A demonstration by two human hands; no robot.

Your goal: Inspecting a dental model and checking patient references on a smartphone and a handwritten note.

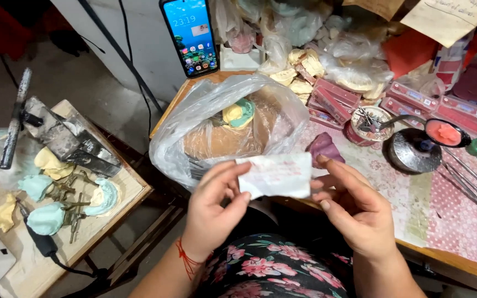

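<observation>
A small white paper slip (278,175) with faint red writing is pinched between my left hand (215,208) and my right hand (352,208), each holding one end, above my lap. Just behind the slip a clear plastic bag (216,121) lies on the table edge with a yellow and green dental cast (238,113) inside. A purple cast (325,148) rests on the table by my right fingertips.
A phone (190,36) leans upright at the back. Red flat boxes (335,102), bagged casts, a small metal bowl (413,150) and hand tools (470,176) crowd the table's right. A side table (131,185) at left carries casts on metal articulators (70,201) and a metal press (67,138).
</observation>
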